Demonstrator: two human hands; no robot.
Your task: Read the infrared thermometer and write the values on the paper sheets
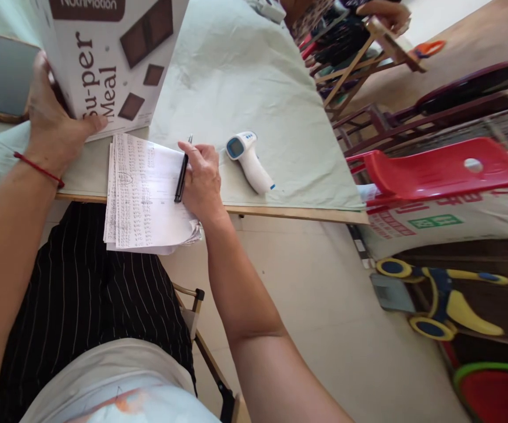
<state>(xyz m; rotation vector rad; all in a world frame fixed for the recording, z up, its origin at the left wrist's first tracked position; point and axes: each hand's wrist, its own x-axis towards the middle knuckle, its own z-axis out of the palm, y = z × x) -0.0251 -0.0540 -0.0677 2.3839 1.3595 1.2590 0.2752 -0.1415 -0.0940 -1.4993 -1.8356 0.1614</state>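
At the upper left, my left hand (57,117) grips the lower end of a white meal box (104,59), its thumb across the front face. The box has brown bar pictures and "Su-per Meal" lettering. My right hand (203,176) is closed around a black pen (182,176) and rests on the right side of a stack of papers (148,200). Rows of small handwriting cover the top sheet, and the stack overhangs the table's front edge. A dark-screened phone (4,76) lies left of my left hand. Right of my right hand lies a white infrared thermometer (250,161).
A pale green cloth covers the table (245,76). On the right are a red plastic seat (443,170), a printed white sack (457,220) and a yellow-and-blue ride-on toy (443,294). Another person's hand (388,14) shows at the top right, near a wooden frame.
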